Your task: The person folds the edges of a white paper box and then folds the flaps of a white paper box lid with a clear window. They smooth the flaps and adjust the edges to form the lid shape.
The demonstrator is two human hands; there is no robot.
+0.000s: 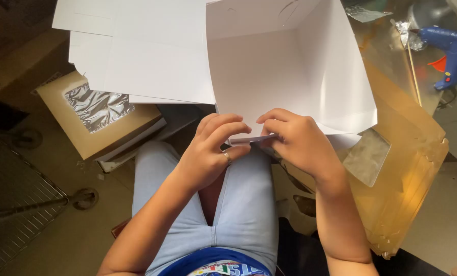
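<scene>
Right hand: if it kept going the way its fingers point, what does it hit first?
The right hand points toward the left hand, both pinching the white cardboard box's folded front flap. It would likely meet the left fingertips first; depth is unclear.

One white box (290, 71) half-folded, one brown windowed box (98, 115), one blue glue gun (451, 51) — two hands.

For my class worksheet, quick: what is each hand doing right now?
Left hand: closed, pinching the near flap of the white cardboard box.
Right hand: closed on the same flap.
</scene>
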